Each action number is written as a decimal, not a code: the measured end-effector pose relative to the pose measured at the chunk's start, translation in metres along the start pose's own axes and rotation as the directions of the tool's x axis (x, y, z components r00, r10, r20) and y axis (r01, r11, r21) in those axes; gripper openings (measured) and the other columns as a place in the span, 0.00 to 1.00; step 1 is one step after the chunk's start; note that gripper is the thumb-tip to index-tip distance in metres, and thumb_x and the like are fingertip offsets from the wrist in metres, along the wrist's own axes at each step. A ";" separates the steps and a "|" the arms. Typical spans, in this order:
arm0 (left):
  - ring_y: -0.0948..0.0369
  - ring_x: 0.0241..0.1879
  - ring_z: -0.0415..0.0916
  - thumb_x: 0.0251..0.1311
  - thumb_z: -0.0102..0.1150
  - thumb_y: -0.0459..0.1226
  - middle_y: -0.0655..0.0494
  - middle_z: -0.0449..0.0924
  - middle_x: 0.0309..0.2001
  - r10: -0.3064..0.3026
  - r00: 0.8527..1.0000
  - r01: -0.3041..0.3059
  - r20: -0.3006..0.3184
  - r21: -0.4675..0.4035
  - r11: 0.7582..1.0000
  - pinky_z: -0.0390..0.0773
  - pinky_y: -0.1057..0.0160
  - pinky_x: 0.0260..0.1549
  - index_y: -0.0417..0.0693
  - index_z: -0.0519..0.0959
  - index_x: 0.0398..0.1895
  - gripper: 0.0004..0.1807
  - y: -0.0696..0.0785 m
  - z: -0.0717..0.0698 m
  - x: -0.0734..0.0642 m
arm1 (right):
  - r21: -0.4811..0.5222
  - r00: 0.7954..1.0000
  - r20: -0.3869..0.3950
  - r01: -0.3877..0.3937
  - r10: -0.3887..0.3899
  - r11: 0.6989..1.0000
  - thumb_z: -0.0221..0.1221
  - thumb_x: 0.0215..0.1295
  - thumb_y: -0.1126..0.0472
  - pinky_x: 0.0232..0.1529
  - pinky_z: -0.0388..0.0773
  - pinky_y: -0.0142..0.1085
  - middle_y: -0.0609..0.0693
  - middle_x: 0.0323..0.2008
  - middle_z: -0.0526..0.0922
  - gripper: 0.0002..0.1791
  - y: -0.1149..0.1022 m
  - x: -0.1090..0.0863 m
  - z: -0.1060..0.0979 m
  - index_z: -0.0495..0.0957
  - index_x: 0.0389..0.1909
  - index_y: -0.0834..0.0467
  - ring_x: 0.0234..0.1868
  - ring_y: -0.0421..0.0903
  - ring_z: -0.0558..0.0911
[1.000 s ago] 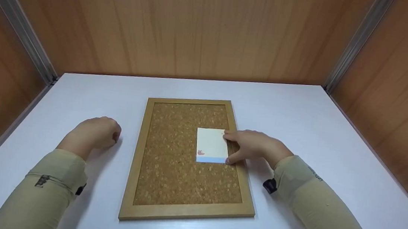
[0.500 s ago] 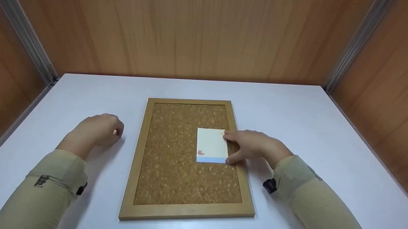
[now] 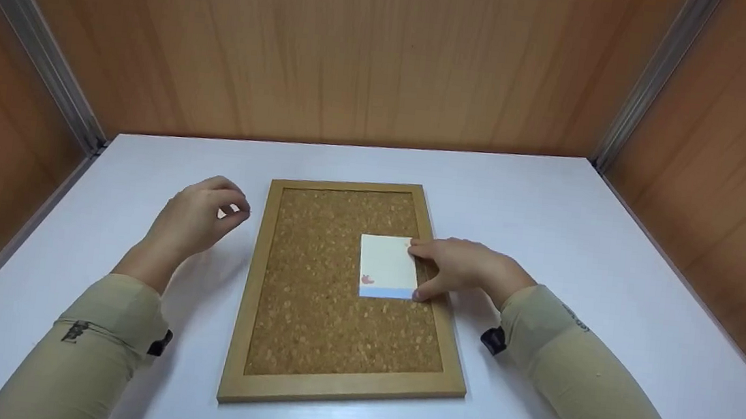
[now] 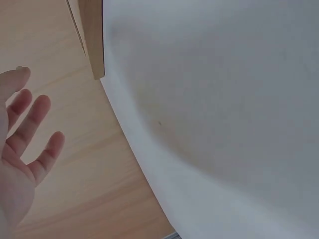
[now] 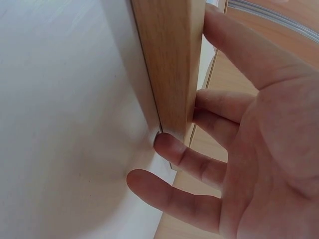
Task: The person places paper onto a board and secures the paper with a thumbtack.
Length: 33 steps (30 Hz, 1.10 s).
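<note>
A framed cork board (image 3: 314,320) lies flat on the white table. Upon its right half rests a sheet of notepaper (image 3: 385,262), cream with a blue band along the bottom and a small red figure. My right hand (image 3: 463,266) presses the sheet's right edge with thumb and a fingertip, spread apart; other fingers hang beside the wooden frame (image 5: 167,59) in the right wrist view. Left of the board, my left hand (image 3: 198,213) is raised above the table, thumb and forefinger tips together. I cannot tell whether something tiny sits between them. Its other fingers (image 4: 30,119) are loosely bent.
The white table (image 3: 537,211) extends around the board on all sides. A wood-grain panel (image 3: 361,51) closes off the back, with others at left (image 3: 2,153) and right (image 3: 734,155). Grey metal posts (image 3: 659,80) stand at the back corners.
My left hand has risen from near the table and shifted away from me and slightly right; its thumb and forefinger now show a pinch. The right hand, sheet and board have stayed put.
</note>
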<state>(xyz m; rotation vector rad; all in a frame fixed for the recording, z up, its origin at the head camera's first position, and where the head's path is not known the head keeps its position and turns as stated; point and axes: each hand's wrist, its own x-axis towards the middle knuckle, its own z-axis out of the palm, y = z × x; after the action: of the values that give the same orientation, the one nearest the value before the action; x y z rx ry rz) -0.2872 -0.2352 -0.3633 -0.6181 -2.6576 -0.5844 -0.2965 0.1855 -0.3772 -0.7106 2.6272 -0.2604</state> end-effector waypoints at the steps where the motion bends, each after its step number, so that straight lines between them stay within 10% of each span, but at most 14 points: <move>1: 0.53 0.41 0.84 0.61 0.69 0.29 0.52 0.80 0.44 0.020 0.999 -0.021 -0.029 -0.021 1.000 0.84 0.51 0.38 0.45 0.86 0.36 0.03 0.003 0.001 0.001 | 0.003 1.000 0.001 -0.003 0.003 1.000 0.70 0.60 0.39 0.75 0.56 0.51 0.43 0.79 0.56 0.49 0.000 0.000 0.000 0.61 0.78 0.49 0.77 0.53 0.58; 15: 0.63 0.44 0.81 0.59 0.71 0.27 0.55 0.81 0.44 0.253 0.939 -0.304 -0.235 -0.215 0.928 0.80 0.71 0.40 0.44 0.87 0.36 0.05 0.054 0.013 0.009 | 0.010 1.000 0.002 -0.015 0.015 1.000 0.71 0.60 0.39 0.75 0.56 0.52 0.42 0.79 0.56 0.49 -0.002 0.000 0.001 0.60 0.79 0.48 0.77 0.53 0.58; 28: 0.61 0.45 0.80 0.61 0.70 0.29 0.55 0.81 0.45 0.293 0.908 -0.387 -0.299 -0.334 0.859 0.82 0.64 0.45 0.43 0.87 0.38 0.04 0.083 0.018 0.011 | 0.013 1.000 -0.003 -0.010 0.010 1.000 0.71 0.59 0.38 0.75 0.55 0.53 0.43 0.78 0.57 0.50 -0.001 0.000 0.001 0.60 0.79 0.48 0.77 0.54 0.58; 33: 0.63 0.45 0.80 0.62 0.70 0.29 0.56 0.81 0.45 0.260 0.926 -0.348 -0.273 -0.359 0.866 0.81 0.65 0.44 0.43 0.88 0.37 0.03 0.087 0.018 0.010 | 0.017 1.000 -0.002 -0.015 0.015 1.000 0.71 0.59 0.38 0.75 0.55 0.53 0.43 0.78 0.57 0.50 -0.002 0.000 0.000 0.60 0.79 0.47 0.77 0.54 0.58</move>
<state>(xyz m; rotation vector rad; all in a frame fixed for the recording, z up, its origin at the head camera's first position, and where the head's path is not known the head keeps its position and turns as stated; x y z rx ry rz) -0.2587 -0.1521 -0.3478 -1.0073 -2.1821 -1.0469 -0.2955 0.1839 -0.3768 -0.6845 2.6286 -0.2788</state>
